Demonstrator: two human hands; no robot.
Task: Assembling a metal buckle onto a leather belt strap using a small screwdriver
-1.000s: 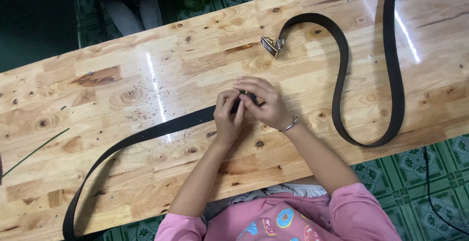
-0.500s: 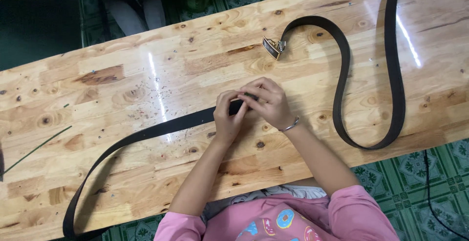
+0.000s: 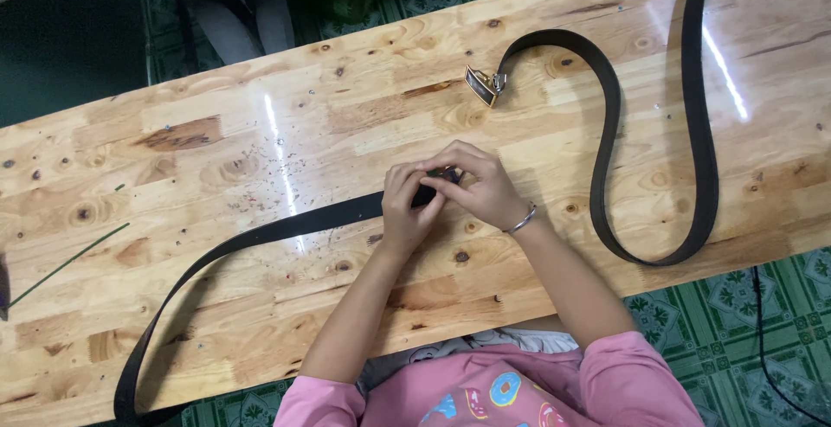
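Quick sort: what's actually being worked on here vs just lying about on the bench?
In hand:
- left hand and right hand, both pinching the end of the long black leather belt that trails off to the left

Lying about:
- second black leather belt with a metal buckle, curved across the right side
- thin green strip at the left edge
- pale wooden table

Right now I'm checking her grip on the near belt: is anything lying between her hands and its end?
Nothing visible does. Both the left hand and the right hand are already closed on the end of the dark belt. The second belt with its buckle lies apart, farther up the table.
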